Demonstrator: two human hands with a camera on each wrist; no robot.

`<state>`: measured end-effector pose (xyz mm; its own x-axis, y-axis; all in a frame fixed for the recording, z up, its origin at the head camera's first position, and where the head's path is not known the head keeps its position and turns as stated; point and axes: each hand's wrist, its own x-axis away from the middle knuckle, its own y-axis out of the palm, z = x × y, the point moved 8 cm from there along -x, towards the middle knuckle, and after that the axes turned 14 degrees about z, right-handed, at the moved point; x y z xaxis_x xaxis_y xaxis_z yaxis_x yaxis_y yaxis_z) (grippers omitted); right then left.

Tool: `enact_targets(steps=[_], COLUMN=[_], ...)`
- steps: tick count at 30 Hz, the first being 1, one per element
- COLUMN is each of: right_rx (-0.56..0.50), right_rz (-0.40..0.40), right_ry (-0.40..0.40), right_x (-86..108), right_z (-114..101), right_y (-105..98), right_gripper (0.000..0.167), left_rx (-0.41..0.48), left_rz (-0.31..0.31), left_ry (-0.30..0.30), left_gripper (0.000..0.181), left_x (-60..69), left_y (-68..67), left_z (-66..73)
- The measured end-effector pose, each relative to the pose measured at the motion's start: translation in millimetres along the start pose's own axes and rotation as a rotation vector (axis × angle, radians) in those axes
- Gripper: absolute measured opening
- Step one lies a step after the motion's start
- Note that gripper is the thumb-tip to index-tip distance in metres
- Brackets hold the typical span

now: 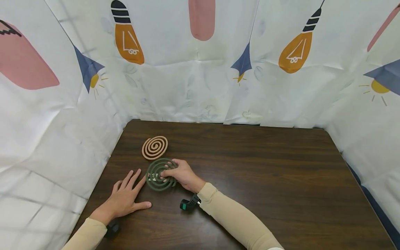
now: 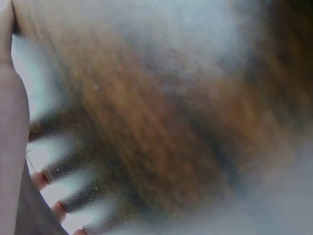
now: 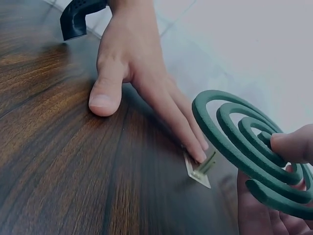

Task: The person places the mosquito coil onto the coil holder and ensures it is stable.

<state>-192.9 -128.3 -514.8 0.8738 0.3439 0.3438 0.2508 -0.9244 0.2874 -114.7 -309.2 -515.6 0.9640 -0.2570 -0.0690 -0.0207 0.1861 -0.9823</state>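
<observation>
My right hand [image 1: 186, 176] pinches a green mosquito coil [image 3: 222, 148] between thumb and fingers, holding it tilted above the table. Below the coil lies a small metal coil stand [image 3: 199, 177] with upright prongs. The left hand [image 1: 122, 199] is spread flat on the table, its fingertips touching the edge of the stand's plate in the right wrist view. I cannot tell whether the coil touches the prongs. Behind the green coil lies a tan mosquito coil [image 1: 155, 148], flat on the wood. The left wrist view is blurred, with a few fingertips [image 2: 58, 210] at its lower left.
The dark brown wooden table [image 1: 265, 173] stretches far to the right. A white curtain [image 1: 175, 90] printed with bulbs and lamps hangs around its back and sides. Each wrist wears a black camera band [image 1: 190, 203].
</observation>
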Motion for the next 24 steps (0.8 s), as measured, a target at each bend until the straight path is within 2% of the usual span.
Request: enact_targets(steps=[20, 24], right_rx=[0.010, 0.000], right_rz=[0.007, 0.003], right_ry=[0.019, 0.025], right_x=[-3.5, -5.7], right_z=[7, 11], right_y=[14, 18], right_gripper=[0.024, 0.028], left_rx=[0.015, 0.009], left_rz=[-0.029, -0.015], left_ry=[-0.010, -0.005], left_gripper=[0.102, 0.102], left_x=[-2.0, 0.0], left_y=[0.5, 0.2], left_z=[1.2, 0.5])
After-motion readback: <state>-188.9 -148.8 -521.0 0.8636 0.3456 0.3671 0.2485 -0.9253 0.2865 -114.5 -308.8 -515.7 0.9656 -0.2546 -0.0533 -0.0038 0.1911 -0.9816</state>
